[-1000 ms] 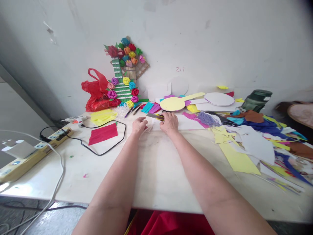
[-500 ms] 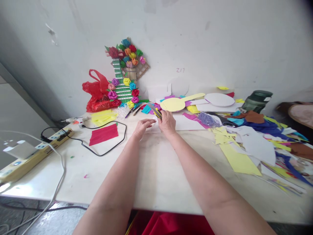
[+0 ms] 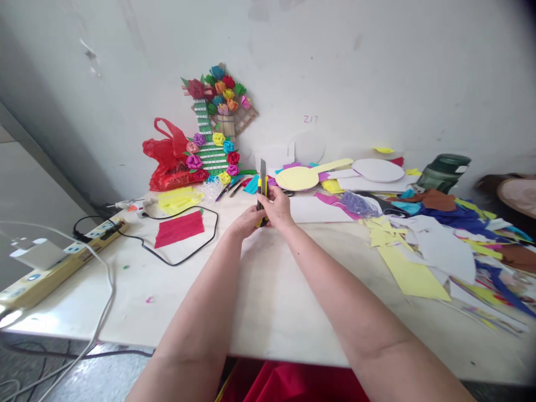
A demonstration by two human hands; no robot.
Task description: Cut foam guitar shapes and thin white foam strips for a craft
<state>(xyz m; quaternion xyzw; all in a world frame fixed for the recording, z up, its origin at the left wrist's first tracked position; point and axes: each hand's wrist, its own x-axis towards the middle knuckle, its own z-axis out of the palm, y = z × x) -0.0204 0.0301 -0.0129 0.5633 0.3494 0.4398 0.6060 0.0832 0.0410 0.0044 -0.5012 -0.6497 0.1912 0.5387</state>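
A yellow and black utility knife (image 3: 262, 187) stands nearly upright between my hands, its blade out and pointing up. My right hand (image 3: 278, 207) is closed on the handle from the right side. From the left, my left hand (image 3: 248, 220) closes on the handle's lower part; its fingertips are partly hidden. Just beyond and right of my hands lies a white sheet (image 3: 320, 211) on the table. Behind that sheet is a yellow paddle-shaped cutout (image 3: 297, 178).
A power strip (image 3: 79, 251) with cables and a red paper piece (image 3: 179, 229) lie to the left. Paper flowers on a green frame (image 3: 213, 156) and a red bag (image 3: 167, 159) stand at the wall. Paper scraps (image 3: 444, 245) and a dark green bottle (image 3: 444, 173) are right.
The knife has turned from leaning left to nearly upright. My left hand has moved right and closed on its lower part; before, it was apart from the knife.
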